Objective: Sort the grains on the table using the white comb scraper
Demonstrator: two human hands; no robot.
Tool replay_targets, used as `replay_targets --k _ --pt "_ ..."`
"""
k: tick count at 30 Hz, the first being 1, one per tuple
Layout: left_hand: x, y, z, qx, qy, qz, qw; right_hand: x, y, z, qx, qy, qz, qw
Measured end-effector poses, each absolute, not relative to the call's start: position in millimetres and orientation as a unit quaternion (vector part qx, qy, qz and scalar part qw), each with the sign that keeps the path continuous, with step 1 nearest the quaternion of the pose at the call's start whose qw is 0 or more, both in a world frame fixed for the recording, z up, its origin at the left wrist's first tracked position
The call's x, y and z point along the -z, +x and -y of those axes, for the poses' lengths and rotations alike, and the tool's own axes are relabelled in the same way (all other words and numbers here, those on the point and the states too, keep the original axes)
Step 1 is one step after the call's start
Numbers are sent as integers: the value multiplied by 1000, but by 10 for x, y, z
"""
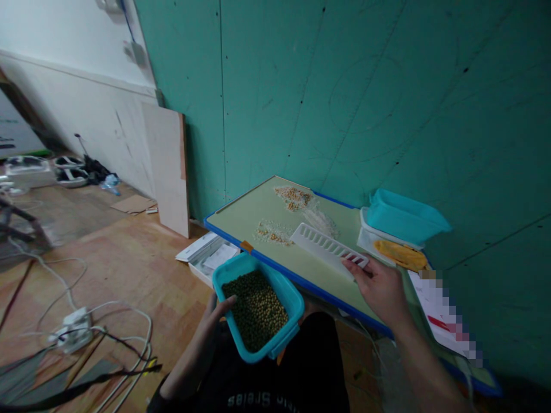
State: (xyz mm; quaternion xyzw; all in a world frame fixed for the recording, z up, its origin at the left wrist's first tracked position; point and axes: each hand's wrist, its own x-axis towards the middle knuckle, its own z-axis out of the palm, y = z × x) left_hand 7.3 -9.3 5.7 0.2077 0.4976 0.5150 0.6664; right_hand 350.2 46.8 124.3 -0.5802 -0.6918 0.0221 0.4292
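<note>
My left hand grips a turquoise plastic container by its left side, thumb over the rim. The container is tilted at the table's near edge above my lap. Inside lie small dark green beans and pale yellow beans. My right hand is closed on the right end of a long white slotted plastic strip, which is at the tabletop, tilted. Beyond the strip, yellow beans and whitish grains are scattered on the table. More grains lie left of the strip.
The pale green table has a blue edge and stands against a green wall. At its right are a turquoise bin, a yellow cloth-like item and a white printed packet. A white box and cables lie left.
</note>
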Motion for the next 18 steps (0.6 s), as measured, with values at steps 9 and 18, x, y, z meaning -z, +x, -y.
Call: replay_targets --k 9,18 --pt "-59 70 108 -520 197 -513 653 -1200 3426 -527 -51 -555 718 418" --pt "-117 49 123 -507 207 -509 664 -1266 3300 -559 -82 -550 713 427"
